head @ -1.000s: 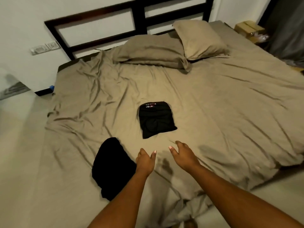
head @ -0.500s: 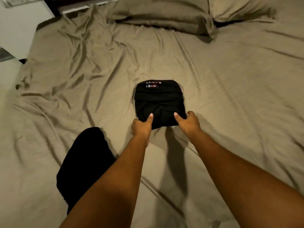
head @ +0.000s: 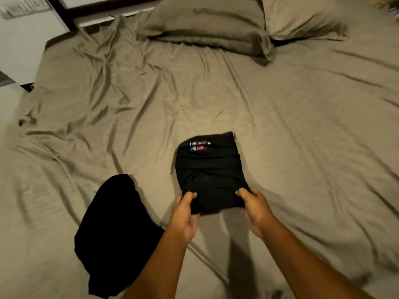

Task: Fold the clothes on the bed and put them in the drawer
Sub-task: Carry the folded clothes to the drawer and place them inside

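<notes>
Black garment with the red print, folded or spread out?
Folded: the garment is compact and layered; left hand and right hand grip its edge.

Home bedroom, wide bed (head: 280, 130) under taupe sheet, two pillows (head: 207, 22), seemingly a dark headboard (head: 64, 16)

- Open sheet (head: 302, 137) is seen right of and beyond the folded garment (head: 209, 169).
- The near-left side is blocked by a second black garment (head: 116, 229).
- The far edge is lined by pillows (head: 207, 20).

L hand (head: 184, 214) & R hand (head: 257, 209) both bare; forearms behind them bare too, to frame edge; slightly motion-blurred.
</notes>
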The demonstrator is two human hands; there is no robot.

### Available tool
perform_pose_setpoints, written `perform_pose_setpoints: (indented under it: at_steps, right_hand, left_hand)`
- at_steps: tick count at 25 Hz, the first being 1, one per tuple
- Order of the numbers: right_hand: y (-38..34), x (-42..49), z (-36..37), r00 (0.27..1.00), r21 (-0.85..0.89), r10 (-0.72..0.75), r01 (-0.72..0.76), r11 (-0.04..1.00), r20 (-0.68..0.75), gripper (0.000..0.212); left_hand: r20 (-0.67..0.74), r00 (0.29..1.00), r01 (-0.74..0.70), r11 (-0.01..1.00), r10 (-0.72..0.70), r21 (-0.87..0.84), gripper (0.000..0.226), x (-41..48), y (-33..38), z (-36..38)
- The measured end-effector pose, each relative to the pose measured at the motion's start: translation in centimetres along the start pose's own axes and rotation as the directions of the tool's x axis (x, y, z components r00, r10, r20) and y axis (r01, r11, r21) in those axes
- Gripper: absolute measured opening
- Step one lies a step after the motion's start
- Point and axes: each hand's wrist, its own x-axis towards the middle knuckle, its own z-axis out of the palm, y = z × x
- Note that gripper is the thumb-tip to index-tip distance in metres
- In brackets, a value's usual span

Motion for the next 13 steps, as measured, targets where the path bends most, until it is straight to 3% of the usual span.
perform_pose_setpoints:
  at_steps: [3, 6, 9, 11, 13]
  right_hand:
    - [3.9, -5.1, -3.0, 0.993, -0.015, 0.119, -0.119, 0.993, 0.003, 0.018]
    - [4.9, -6.0, -4.2, 0.989, -0.059, 0.144, -0.145, 0.988, -0.023, 0.015]
    - [2.9, -3.8, -3.3, 0.994, -0.241, 0.106, -0.104, 0.965, -0.006, 0.036]
    - [1.5, -2.7, -2.4, 0.992, -0.348, 0.123, -0.101, 0.932, 0.042, 0.046]
    - [0.4, -2.6, -2.0, 0.983, -0.296, 0.159, -0.126, 0.947, 0.089, 0.046]
  left_hand:
    - [-0.042, 0.992, 0.123, 0.992, -0.123, 0.015, 0.033, -3.6, -3.9, -4.8]
    - [0.045, 0.985, 0.161, 0.979, -0.167, 0.121, 0.040, -4.6, -4.1, -6.4]
    - [0.069, 0.968, 0.209, 0.923, -0.243, 0.323, 0.049, -3.8, -1.7, -5.0]
    - [-0.004, 0.975, 0.205, 0.891, -0.223, 0.405, 0.060, -3.6, -0.8, -4.1]
    - [-0.008, 0.991, 0.128, 0.914, -0.136, 0.384, 0.061, -3.7, -0.6, -3.6]
